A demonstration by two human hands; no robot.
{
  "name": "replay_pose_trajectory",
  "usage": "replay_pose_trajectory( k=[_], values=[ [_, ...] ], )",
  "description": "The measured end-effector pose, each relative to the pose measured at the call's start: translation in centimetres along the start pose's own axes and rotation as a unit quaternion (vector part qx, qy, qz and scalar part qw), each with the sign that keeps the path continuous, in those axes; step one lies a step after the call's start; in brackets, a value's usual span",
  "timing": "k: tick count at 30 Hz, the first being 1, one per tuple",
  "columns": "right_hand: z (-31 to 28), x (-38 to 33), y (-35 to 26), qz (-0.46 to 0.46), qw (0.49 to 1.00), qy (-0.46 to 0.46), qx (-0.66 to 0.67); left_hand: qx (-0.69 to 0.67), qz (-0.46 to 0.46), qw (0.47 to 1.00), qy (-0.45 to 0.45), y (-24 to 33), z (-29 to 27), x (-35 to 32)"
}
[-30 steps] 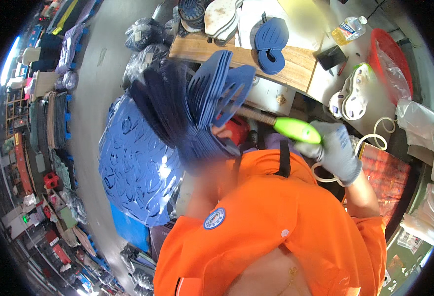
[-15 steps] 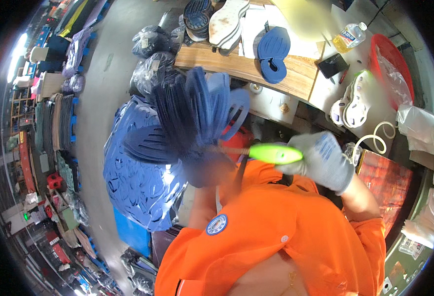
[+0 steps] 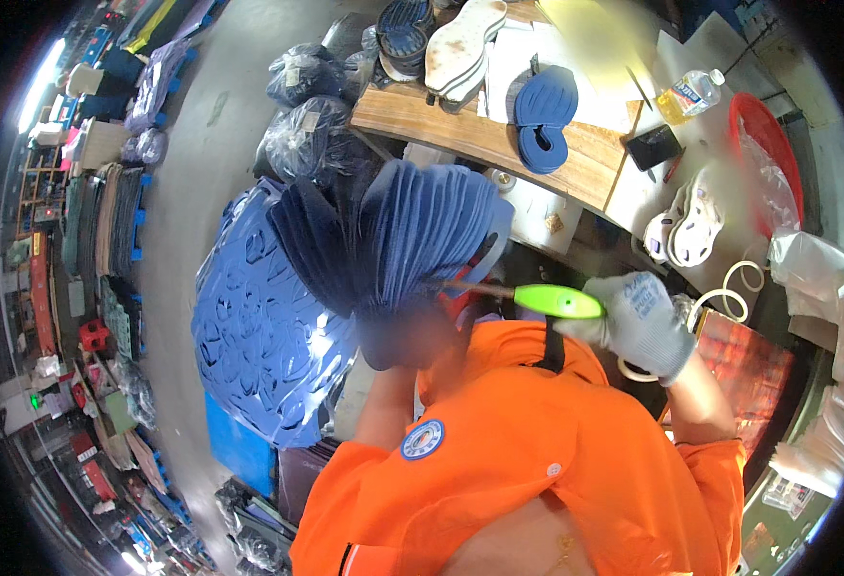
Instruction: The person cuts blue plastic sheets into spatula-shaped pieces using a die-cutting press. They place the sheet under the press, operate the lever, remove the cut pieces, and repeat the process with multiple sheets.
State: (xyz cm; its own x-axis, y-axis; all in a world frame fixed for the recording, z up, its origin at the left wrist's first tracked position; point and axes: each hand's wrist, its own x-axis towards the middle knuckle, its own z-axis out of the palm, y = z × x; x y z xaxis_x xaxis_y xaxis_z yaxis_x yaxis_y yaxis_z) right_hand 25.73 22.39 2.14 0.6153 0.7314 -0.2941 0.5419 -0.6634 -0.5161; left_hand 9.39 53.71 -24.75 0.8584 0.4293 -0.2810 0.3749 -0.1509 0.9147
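Observation:
My left hand [image 3: 405,331], dark and blurred in front of my chest, grips the lower end of a thick fanned bunch of blue foam sole pieces [image 3: 432,221]. The pieces spread upward and to the left like pages. In a grey-white glove, my right hand [image 3: 641,322] closes round the bright green handle of a thin-shafted tool [image 3: 558,301]. Its shaft points left, and the tip reaches the right side of the bunch near my left hand. Whether the tip touches a piece or sits between pieces I cannot tell.
Ahead stands a wooden table [image 3: 403,117] bearing a blue sole stack [image 3: 543,115], white sole shapes [image 3: 462,48], a bottle [image 3: 691,96] and a phone [image 3: 654,147]. A large bag of blue cut pieces [image 3: 259,326] lies left. A red basin [image 3: 763,144] is at the right.
The bunch has fanned into a tighter, more even row of edges, and its left pieces have swung upward. My right hand and the green-handled tool have shifted slightly right and down.

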Motion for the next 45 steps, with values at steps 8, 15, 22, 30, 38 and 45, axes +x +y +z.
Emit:
replay_pose_trajectory(
  k=[8, 15, 22, 30, 38, 45],
  values=[
    [0.4, 0.3, -1.6, -0.024, 0.997, 0.05, 0.054, -0.35, -0.065, 0.933, -0.054, -0.2, 1.0, -0.2],
    [0.6, 0.0, -1.5, -0.018, 0.999, 0.017, 0.031, -0.557, -0.115, 0.815, -0.111, 0.2, 1.5, 0.8],
    [-0.5, -2.4, 1.2, 0.136, 0.99, 0.01, -0.027, -0.598, -0.132, 0.777, -0.147, 1.2, -0.5, 3.1],
    [-0.6, -1.9, 6.2, 0.146, 0.988, 0.045, -0.027, -0.58, -0.162, 0.78, -0.173, 4.4, -3.5, 4.8],
    [-3.1, -6.1, 11.0, 0.224, 0.975, -0.004, -0.014, -0.366, -0.088, 0.894, -0.244, 14.4, -0.4, 11.1],
    [-3.0, -6.1, 12.6, 0.229, 0.973, 0.025, 0.004, -0.392, -0.101, 0.89, -0.213, 22.9, 10.6, 18.4]
  ],
)
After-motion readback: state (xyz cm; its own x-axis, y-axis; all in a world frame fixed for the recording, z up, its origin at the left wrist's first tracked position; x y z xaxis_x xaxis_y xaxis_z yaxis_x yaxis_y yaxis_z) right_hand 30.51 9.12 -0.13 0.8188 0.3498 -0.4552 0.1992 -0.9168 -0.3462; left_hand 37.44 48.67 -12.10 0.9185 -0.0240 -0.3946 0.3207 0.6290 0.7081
